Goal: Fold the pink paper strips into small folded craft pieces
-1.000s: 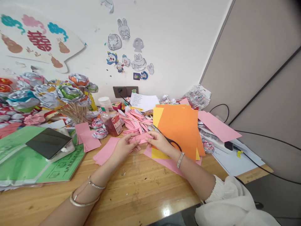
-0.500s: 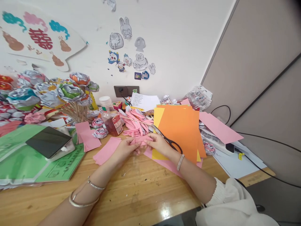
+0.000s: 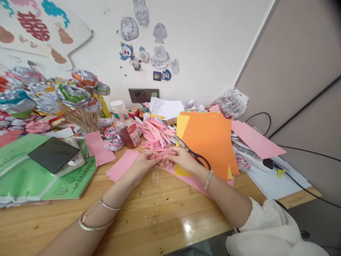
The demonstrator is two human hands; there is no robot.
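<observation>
Between my two hands is a narrow folded strip of pink paper [image 3: 165, 153], held just above the table. My left hand [image 3: 147, 162] grips its left part, fingers closed. On the other end my right hand [image 3: 181, 158] is closed too, thumb and fingers pinching the paper. Part of the strip is hidden by my fingers. Behind my hands lies a heap of folded pink paper pieces [image 3: 154, 129]. Flat pink paper rectangles [image 3: 123, 164] lie beside my left wrist. Black-handled scissors [image 3: 197, 156] rest by my right hand, on orange paper sheets [image 3: 209, 137].
At the left, paper flowers on sticks [image 3: 73, 94] stand behind a green folder [image 3: 16, 167] with a dark-screened device [image 3: 56, 156] on it. A clear bottle [image 3: 127, 129] stands at the back. To the right are a power strip [image 3: 253, 158] and cables.
The pink paper has gone from a wider, flatter piece to a narrower folded strip in my fingers. My view has tilted down slightly; the things on the table have stayed put.
</observation>
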